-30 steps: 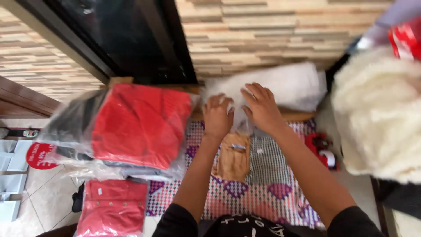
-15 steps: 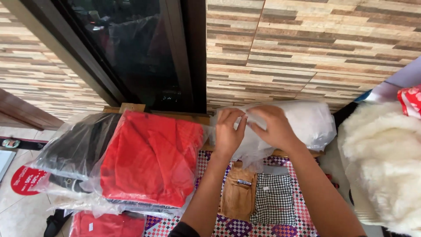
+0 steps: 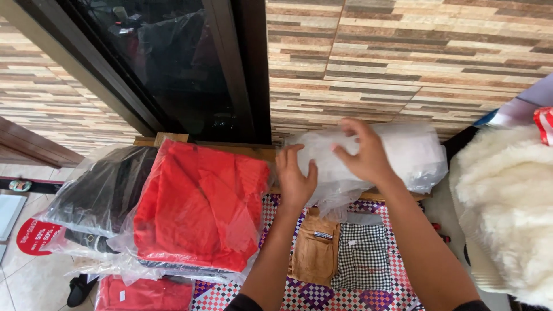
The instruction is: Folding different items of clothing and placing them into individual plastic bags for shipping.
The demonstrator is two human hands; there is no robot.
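From the head camera, the one view I have, the change since a second ago is plain: both hands were flat on the white bundle low in the frame, and now they have lifted and are gathering it. The camera has tipped up too, so more of the dark glass door [image 3: 173, 63] and the striped brick wall [image 3: 403, 57] shows. I read that as the work passing from pressing the package down to handling its wrapping.

The clear plastic bag of white cloth [image 3: 403, 155] lies on the wooden surface [image 3: 253, 152] against the wall, its loose mouth bunched toward me.

My left hand [image 3: 295, 179] stands upright at the bag's left end, fingers up and slightly spread, palm pressed to the plastic; its grip is a flat brace, not a pinch. My right hand [image 3: 363, 151] arches over the top, fingers curled, thumb and forefinger nipping a fold of film: a narrow grip holding the bag. Both forearms rise from the bottom edge.

To the left lies a bagged red garment [image 3: 199, 207], partly over a bagged black garment [image 3: 98, 193]. Below the hands, tan shorts [image 3: 314, 253] and checked shorts [image 3: 363, 256] rest on a patterned cloth [image 3: 322, 296]. A white fluffy bundle [image 3: 507, 213] fills the right edge.
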